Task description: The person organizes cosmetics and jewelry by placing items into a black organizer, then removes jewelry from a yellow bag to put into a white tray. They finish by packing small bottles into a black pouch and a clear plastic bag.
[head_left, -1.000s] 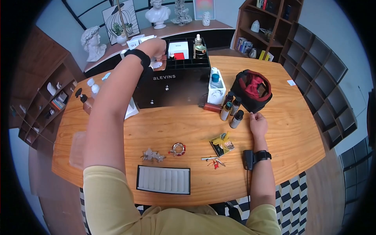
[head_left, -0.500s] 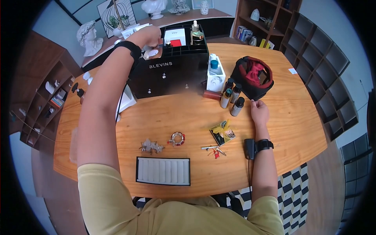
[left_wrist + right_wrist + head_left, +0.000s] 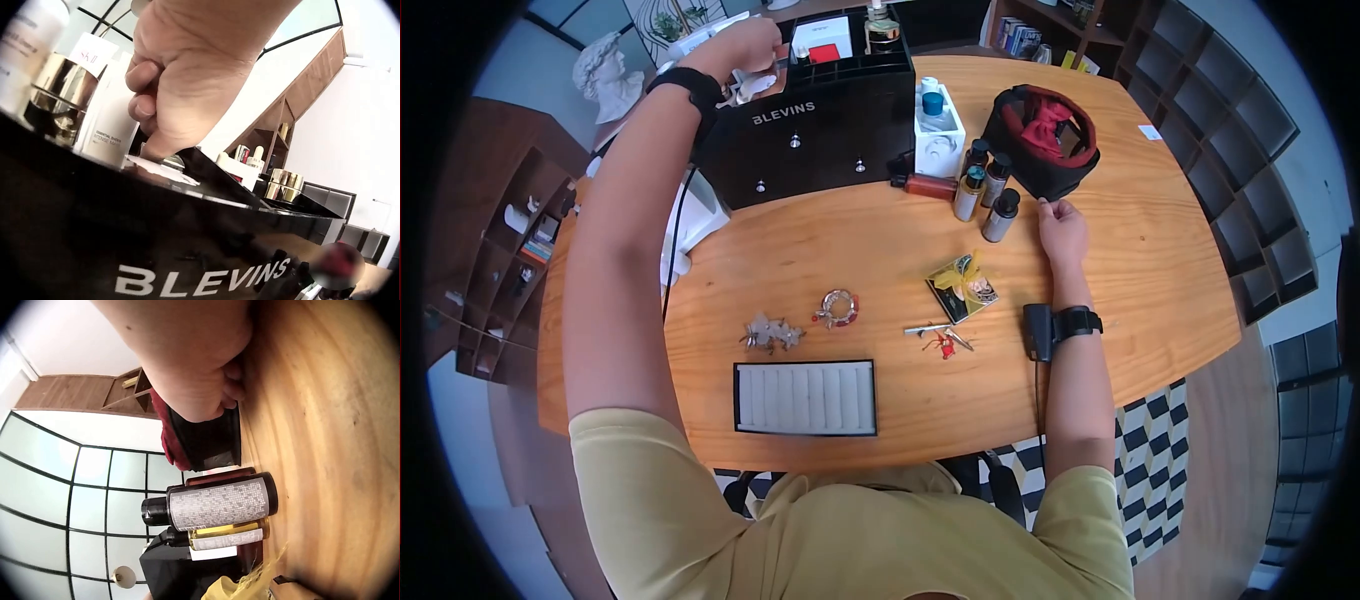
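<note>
My left hand [image 3: 745, 45] reaches into the top tray of a black cosmetics organizer [image 3: 810, 150] lettered BLEVINS. In the left wrist view its fingers are curled and point down beside a white carton [image 3: 109, 128], low over a pale flat piece [image 3: 162, 172]; I cannot tell whether they grip anything. My right hand [image 3: 1064, 235] rests on the table with loosely curled fingers, right at the base of a black bag [image 3: 1040, 180] with dark red lining and a red bow. Several small black-capped bottles [image 3: 1001, 215] stand left of this hand.
A ring tray [image 3: 805, 398] lies near the front edge, with a beaded bracelet [image 3: 837, 308] and pale flower ornaments [image 3: 771, 332] behind it. Farther right are a yellow-ribboned box [image 3: 962, 288] and small red trinkets [image 3: 946, 345]. A white holder [image 3: 940, 150] stands beside the organizer.
The head view has tilted down, so the table's things sit higher in the picture. My left hand stays at the organizer's tray; my right hand stays by the bag.
</note>
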Action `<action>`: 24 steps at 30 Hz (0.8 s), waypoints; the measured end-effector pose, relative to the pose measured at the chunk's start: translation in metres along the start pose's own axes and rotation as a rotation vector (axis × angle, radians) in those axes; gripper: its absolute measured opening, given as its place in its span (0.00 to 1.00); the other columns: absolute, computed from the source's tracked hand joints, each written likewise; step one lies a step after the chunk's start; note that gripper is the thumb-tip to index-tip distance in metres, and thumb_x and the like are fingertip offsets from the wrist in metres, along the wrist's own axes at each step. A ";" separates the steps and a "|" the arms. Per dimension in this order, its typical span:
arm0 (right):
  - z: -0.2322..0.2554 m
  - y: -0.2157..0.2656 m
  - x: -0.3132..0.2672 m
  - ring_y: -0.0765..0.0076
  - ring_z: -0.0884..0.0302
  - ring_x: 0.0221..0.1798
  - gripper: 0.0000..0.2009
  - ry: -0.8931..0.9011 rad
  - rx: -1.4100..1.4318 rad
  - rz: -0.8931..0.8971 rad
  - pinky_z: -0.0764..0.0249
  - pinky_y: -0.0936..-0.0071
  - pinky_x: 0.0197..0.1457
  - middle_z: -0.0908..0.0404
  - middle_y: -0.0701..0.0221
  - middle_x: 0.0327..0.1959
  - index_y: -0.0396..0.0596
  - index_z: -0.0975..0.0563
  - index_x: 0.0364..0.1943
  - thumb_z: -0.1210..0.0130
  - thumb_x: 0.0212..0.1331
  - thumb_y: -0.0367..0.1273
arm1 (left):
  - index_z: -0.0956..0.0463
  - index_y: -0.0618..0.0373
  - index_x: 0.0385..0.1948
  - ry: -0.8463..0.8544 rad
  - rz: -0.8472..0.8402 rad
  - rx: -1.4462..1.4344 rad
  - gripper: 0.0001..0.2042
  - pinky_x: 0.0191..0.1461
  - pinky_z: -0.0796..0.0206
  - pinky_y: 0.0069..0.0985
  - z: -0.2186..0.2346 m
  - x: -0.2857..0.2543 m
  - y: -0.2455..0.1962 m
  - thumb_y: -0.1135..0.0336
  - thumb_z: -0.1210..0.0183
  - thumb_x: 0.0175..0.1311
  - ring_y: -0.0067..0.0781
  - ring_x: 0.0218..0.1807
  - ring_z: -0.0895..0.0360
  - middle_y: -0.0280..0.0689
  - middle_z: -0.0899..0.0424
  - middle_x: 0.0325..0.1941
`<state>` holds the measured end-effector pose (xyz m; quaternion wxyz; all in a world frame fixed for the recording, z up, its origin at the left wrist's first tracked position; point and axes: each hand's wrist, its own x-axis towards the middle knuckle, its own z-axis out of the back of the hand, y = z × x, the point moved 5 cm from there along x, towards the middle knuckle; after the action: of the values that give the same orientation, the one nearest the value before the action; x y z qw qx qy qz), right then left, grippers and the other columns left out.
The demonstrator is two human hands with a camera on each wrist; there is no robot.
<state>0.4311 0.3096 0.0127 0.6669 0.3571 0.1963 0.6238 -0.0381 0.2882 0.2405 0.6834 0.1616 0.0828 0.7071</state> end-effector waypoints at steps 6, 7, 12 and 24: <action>-0.001 0.000 0.002 0.61 0.21 0.30 0.15 0.013 0.007 0.006 0.28 0.66 0.35 0.19 0.68 0.22 0.50 0.20 0.26 0.44 0.56 0.46 | 0.20 0.57 0.38 -0.236 -0.060 -0.026 0.14 0.49 0.29 0.36 0.030 -0.024 0.016 0.64 0.33 0.48 0.47 0.44 0.21 0.45 0.18 0.38; -0.002 -0.001 0.002 0.61 0.21 0.30 0.15 0.014 0.012 0.010 0.28 0.66 0.35 0.19 0.69 0.22 0.50 0.20 0.26 0.44 0.56 0.46 | 0.20 0.56 0.39 -0.341 -0.131 -0.029 0.14 0.48 0.29 0.36 0.033 -0.027 0.023 0.63 0.34 0.50 0.47 0.43 0.21 0.45 0.17 0.37; -0.003 -0.001 0.003 0.61 0.21 0.30 0.15 0.011 0.004 0.014 0.28 0.66 0.35 0.19 0.68 0.23 0.50 0.20 0.25 0.44 0.57 0.46 | 0.22 0.52 0.42 -0.484 0.094 -0.154 0.15 0.37 0.28 0.35 0.075 -0.107 -0.031 0.58 0.37 0.54 0.46 0.33 0.20 0.41 0.18 0.30; -0.001 -0.002 0.002 0.63 0.23 0.27 0.15 -0.001 0.024 0.055 0.29 0.69 0.35 0.20 0.68 0.21 0.48 0.21 0.25 0.44 0.57 0.45 | 0.21 0.52 0.34 0.154 -0.202 -0.704 0.14 0.39 0.30 0.35 -0.077 -0.186 -0.195 0.52 0.38 0.56 0.42 0.33 0.20 0.39 0.17 0.28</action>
<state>0.4322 0.3120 0.0109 0.6452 0.3708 0.1934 0.6393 0.1211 0.1214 0.0810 0.7551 -0.1456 -0.0988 0.6315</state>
